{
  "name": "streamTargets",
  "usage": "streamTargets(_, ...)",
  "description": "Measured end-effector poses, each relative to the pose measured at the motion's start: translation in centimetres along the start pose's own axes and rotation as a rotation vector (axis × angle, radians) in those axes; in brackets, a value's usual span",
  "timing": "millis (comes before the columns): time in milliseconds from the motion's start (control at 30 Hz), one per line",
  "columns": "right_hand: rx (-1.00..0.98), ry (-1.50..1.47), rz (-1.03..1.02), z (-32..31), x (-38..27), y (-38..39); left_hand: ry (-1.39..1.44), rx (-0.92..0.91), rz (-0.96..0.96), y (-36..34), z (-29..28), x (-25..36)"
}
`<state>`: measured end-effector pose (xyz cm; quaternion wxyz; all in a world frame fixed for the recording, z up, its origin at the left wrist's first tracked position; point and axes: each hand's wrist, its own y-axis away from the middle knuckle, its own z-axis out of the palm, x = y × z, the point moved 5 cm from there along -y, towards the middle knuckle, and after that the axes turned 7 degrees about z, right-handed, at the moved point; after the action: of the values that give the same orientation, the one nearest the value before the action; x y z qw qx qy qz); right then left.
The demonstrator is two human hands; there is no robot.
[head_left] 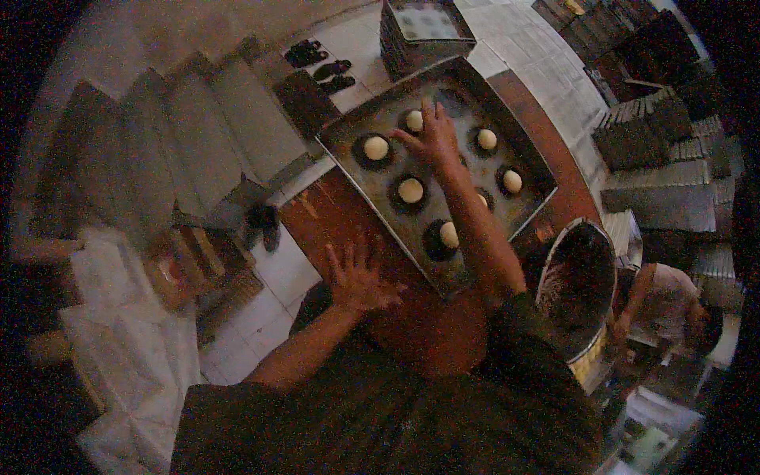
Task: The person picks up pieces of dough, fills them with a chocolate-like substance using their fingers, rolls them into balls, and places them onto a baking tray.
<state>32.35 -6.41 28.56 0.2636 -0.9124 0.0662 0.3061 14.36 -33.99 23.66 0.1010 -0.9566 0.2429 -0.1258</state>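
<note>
A large dark metal baking tray (pixel 372 207) lies tilted across the view on a reddish-brown table (pixel 336 226). Several pale dough balls sit apart in its round dark hollows, among them one at the left (pixel 376 148) and one near the middle (pixel 410 190). My right hand (pixel 434 138) reaches over the far part of the tray, fingers stretched and apart. Beside its fingers is a far dough ball (pixel 414 120); contact cannot be made out. My right forearm partly covers another ball. My left hand (pixel 356 279) is spread, holding nothing, above the table near the tray's near-left side.
A large round container (pixel 580 269) stands right of the table, with another person (pixel 669 305) bending beyond it. Stacked trays (pixel 653 127) fill the far right; another stack (pixel 427 36) stands behind. Dark footwear (pixel 332 71) lies on the tiles. Pale sacks (pixel 134 332) are at left.
</note>
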Motion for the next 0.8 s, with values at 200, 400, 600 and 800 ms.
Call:
streamTargets(200,-0.484,-0.487,0.108,-19.9,-8.2,22.2,-0.216,-0.227,-0.029,3.3,1.9,0.1)
streamTargets(400,-0.088,0.048,0.941,-38.0,11.2,42.4,-0.231,-0.153,-0.046,1.9,1.7,0.3)
streamTargets(600,-0.173,-0.003,0.794,-36.0,8.8,49.6,0.031,-0.173,0.084,2.5,0.5,0.0)
streamTargets(800,-0.381,-0.821,0.810,-34.5,-5.5,39.5,1.331,-0.629,-0.295,7.7,-4.1,10.8)
